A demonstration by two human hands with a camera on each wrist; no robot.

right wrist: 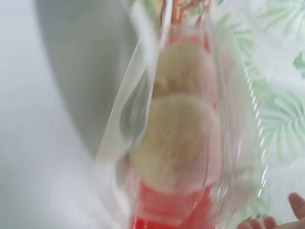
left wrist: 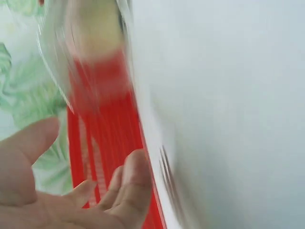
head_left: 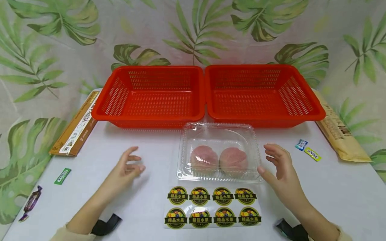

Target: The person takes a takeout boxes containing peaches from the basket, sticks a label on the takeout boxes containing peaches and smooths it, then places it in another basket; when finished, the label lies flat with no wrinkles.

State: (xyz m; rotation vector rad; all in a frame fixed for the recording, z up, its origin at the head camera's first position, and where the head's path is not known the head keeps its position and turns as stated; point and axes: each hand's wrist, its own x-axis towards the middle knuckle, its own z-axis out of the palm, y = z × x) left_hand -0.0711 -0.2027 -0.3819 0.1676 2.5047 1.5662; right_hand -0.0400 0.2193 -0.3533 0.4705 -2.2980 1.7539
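Observation:
A clear plastic clamshell box (head_left: 221, 137) stands closed on the white table, with two pinkish peaches (head_left: 204, 160) inside. To its left my left hand (head_left: 128, 167) hovers with loosely bent fingers, apart from the box and holding nothing. My right hand (head_left: 281, 167) is beside the box's right edge, thumb close to the rim; whether it touches cannot be told. In front of the box lies a sheet of round black-and-gold fruit stickers (head_left: 212, 207). Through the clear wall the peaches (right wrist: 178, 138) show blurred in the right wrist view.
Two red plastic baskets (head_left: 150, 117) (head_left: 265, 117) stand side by side behind the box. A brown pasta packet (head_left: 76, 125) lies left, a tan paper packet (head_left: 340, 130) right. Small wrapped sweets (head_left: 62, 176) (head_left: 312, 154) and a purple-wrapped candy (head_left: 31, 203) lie toward the sides.

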